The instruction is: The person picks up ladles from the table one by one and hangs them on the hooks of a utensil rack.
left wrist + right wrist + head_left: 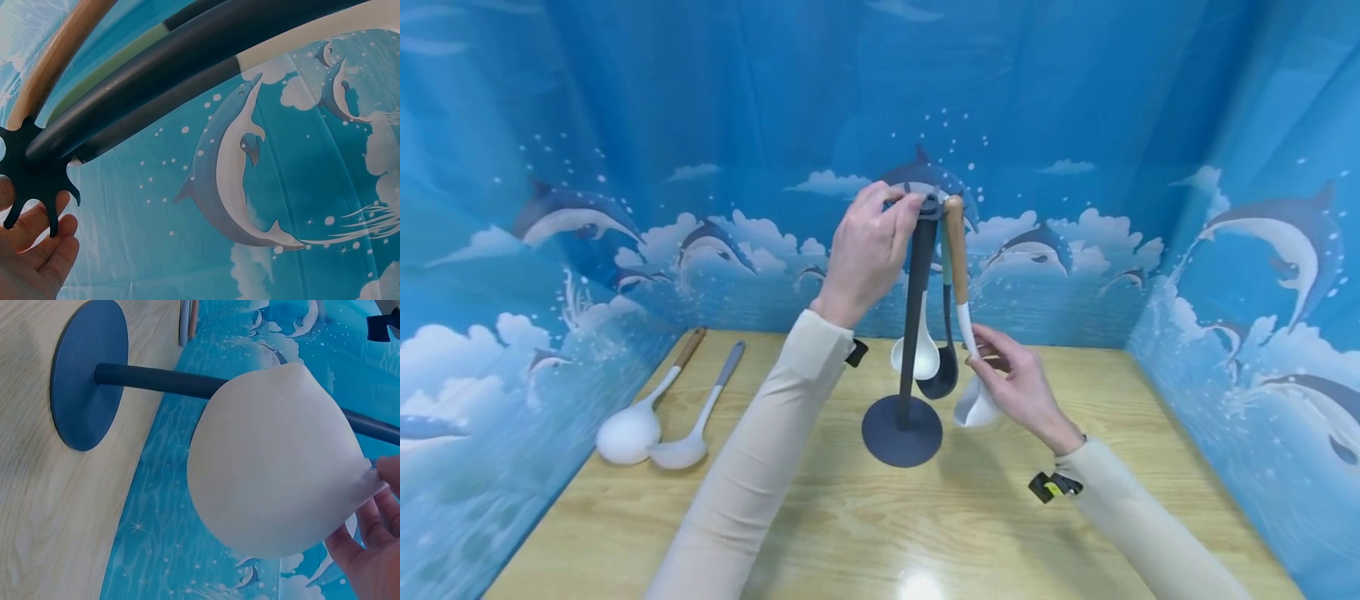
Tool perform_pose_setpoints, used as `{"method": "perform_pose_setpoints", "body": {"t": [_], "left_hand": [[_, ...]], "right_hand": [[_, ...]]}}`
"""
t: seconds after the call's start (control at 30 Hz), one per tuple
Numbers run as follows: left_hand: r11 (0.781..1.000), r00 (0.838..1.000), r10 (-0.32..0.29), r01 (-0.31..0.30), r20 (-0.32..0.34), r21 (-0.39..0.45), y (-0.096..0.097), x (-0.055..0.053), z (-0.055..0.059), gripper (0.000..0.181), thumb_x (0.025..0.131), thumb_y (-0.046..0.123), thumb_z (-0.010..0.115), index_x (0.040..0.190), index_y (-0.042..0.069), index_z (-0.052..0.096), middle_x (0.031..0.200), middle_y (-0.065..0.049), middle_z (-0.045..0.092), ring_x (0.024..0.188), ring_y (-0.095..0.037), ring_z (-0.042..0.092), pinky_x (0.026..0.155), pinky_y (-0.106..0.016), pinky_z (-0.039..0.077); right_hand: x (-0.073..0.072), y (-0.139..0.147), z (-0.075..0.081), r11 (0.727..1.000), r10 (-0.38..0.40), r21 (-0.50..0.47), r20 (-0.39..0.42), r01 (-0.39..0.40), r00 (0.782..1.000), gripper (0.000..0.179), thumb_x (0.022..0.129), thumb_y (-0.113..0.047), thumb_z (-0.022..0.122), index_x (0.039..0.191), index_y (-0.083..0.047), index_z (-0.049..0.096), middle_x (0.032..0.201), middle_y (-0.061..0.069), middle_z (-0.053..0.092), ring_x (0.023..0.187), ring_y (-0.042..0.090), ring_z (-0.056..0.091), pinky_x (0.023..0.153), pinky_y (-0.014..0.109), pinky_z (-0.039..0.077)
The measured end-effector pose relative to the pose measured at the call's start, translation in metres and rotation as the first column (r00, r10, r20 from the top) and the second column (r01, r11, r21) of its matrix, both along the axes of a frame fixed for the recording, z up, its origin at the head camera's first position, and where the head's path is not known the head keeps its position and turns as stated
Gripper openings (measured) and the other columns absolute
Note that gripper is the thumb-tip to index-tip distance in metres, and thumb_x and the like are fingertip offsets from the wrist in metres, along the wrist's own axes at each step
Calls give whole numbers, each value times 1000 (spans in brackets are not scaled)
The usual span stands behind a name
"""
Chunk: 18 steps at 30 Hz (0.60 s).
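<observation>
A dark utensil stand (pixel 914 325) with a round base rises from the table, topped by a ring of hooks (pixel 39 164). My left hand (pixel 868 246) grips this hooked top, fingers curled at the prongs. With its thumb and fingers my right hand (pixel 1024 385) pinches the lower handle of a white ladle (pixel 275 469) just above its bowl. The ladle's wooden handle (pixel 956 246) reaches up to the hooks on the right side. Behind the pole hang a black ladle (pixel 942 379) with a green handle and a white ladle (pixel 917 360) with a dark handle.
Two more white ladles lie at the left of the wooden table (pixel 1000 533): one with a wooden handle (pixel 629 433), the other with a grey handle (pixel 681 452). A blue dolphin-print curtain (pixel 760 100) encloses the table at the back and both sides.
</observation>
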<state>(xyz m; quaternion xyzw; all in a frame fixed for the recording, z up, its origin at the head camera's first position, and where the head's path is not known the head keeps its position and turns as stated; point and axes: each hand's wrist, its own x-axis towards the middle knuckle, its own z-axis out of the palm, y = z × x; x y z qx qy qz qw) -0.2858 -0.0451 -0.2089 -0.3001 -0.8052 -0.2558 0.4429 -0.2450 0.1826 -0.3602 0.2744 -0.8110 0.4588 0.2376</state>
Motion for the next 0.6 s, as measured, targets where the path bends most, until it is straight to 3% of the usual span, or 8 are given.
{"method": "perform_pose_setpoints", "body": {"t": [0.33, 0.6], "left_hand": [[1000, 1000, 20, -20, 14, -7, 0, 2, 0, 42, 107, 27, 40, 99, 7, 76, 110, -10, 66, 112, -24, 57, 99, -38, 48], [1000, 1000, 24, -24, 8, -13, 0, 2, 0, 41, 107, 27, 40, 104, 7, 75, 112, -11, 66, 114, -25, 57, 101, -38, 47]], "right_hand": [[-1, -10, -1, 1000, 22, -19, 32, -22, 999, 48, 90, 3, 66, 136, 3, 53, 111, 23, 68, 91, 31, 69, 77, 24, 58], [-2, -12, -1, 1000, 16, -22, 77, -14, 997, 46, 94, -6, 65, 138, -2, 53, 109, 22, 69, 94, 28, 69, 80, 26, 58]]}}
